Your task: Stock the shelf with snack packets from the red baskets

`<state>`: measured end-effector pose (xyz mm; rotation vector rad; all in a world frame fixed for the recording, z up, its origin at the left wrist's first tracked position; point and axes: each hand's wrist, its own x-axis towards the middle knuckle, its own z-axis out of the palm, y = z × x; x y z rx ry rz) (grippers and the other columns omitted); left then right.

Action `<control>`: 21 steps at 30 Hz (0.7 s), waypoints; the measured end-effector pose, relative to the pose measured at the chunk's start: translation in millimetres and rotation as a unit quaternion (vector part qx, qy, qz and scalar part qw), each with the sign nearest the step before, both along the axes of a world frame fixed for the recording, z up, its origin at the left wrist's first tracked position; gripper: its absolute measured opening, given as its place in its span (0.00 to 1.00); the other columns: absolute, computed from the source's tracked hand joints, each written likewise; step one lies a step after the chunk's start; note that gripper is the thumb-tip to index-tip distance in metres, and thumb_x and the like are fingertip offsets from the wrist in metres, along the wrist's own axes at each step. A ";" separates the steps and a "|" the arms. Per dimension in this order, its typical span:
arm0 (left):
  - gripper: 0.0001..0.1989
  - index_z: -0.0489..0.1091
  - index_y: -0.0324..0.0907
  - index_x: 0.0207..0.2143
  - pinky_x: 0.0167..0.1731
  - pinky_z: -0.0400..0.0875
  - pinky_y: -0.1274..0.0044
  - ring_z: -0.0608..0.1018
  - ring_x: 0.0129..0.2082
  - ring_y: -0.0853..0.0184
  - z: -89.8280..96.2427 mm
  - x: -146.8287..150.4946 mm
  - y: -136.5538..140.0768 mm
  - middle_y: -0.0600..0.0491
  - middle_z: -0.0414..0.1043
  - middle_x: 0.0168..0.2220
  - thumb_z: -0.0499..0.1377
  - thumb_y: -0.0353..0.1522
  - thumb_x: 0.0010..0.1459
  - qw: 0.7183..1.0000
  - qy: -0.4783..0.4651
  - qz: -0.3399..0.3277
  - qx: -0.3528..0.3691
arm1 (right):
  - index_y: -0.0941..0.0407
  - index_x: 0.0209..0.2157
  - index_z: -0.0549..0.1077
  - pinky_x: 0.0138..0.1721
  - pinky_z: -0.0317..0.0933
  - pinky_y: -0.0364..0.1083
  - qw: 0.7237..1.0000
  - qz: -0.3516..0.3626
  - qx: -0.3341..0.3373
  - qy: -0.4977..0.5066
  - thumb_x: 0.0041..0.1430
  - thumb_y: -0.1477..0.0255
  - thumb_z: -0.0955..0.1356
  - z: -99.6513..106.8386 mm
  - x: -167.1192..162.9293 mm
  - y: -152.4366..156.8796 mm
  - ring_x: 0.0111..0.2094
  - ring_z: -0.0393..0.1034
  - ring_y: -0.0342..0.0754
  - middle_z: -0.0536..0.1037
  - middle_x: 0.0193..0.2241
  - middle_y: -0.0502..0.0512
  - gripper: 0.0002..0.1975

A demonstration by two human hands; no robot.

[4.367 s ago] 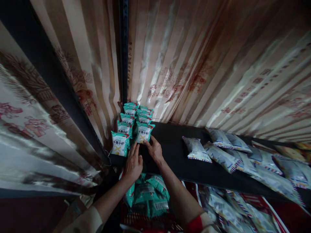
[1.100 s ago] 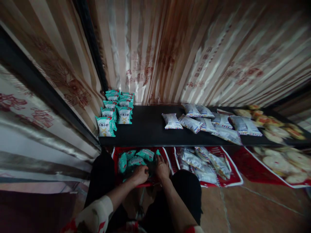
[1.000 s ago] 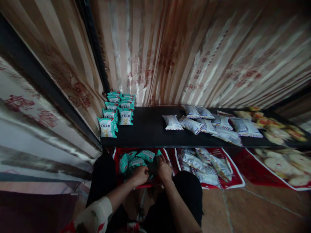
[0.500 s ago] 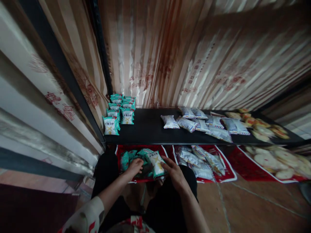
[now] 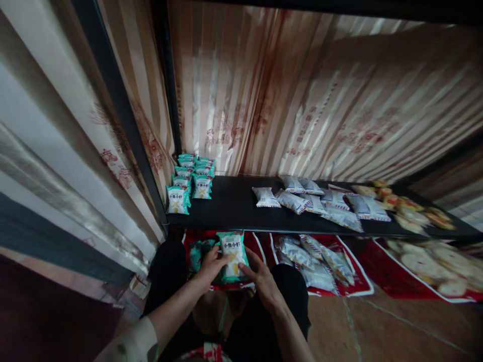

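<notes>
Between both hands I hold a green and white snack bag (image 5: pixel 231 254) upright, its printed front facing me. My left hand (image 5: pixel 212 265) grips its left edge, thumb on the front. On the right edge, my right hand (image 5: pixel 260 277) pinches it the same way, with its thumb near the lower corner. Behind and below the bag is a red basket (image 5: pixel 258 246) with a white rim, holding more green bags (image 5: pixel 199 253), partly hidden by my hands. Matching green bags (image 5: pixel 178 200) stand in two rows at the left end of the black shelf (image 5: pixel 226 208).
White and blue snack bags (image 5: pixel 292 201) lie loosely along the shelf's middle, with yellowish packs (image 5: pixel 403 201) farther right. A second red basket (image 5: pixel 360 279) holds white bags, and a third (image 5: pixel 392 281) holds pale round packs. A dark post (image 5: pixel 124 120) and curtains (image 5: pixel 241 90) border the shelf.
My left hand has left the loose bags in the basket and now grips the held bag's left edge. The bag has turned upright and shifted slightly left. The view has tilted up a little.
</notes>
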<state>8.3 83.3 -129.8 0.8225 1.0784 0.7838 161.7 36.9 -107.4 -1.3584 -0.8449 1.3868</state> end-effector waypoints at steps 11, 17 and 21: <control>0.24 0.67 0.41 0.49 0.46 0.70 0.73 0.76 0.45 0.61 -26.1 -7.5 9.1 0.48 0.75 0.45 0.63 0.33 0.48 0.985 0.124 0.032 0.117 | 0.56 0.44 0.74 0.46 0.67 0.55 0.994 0.084 0.012 -0.070 0.45 0.57 0.73 -7.3 -2.6 17.5 0.44 0.73 0.59 0.79 0.41 0.58 0.26; 0.22 0.65 0.40 0.51 0.47 0.70 0.72 0.76 0.46 0.62 -20.1 -14.8 28.0 0.46 0.73 0.48 0.59 0.33 0.52 0.964 0.187 0.074 0.174 | 0.55 0.42 0.74 0.44 0.68 0.55 0.989 0.050 0.061 -0.122 0.46 0.59 0.72 -9.8 -16.1 47.4 0.44 0.73 0.59 0.80 0.40 0.58 0.23; 0.22 0.64 0.38 0.52 0.48 0.70 0.69 0.75 0.47 0.62 -12.2 -25.8 47.8 0.44 0.71 0.49 0.56 0.35 0.55 0.936 0.236 0.123 0.231 | 0.55 0.42 0.74 0.45 0.67 0.54 0.981 0.014 0.115 -0.159 0.47 0.63 0.71 -10.5 -31.7 86.6 0.42 0.74 0.57 0.80 0.40 0.57 0.20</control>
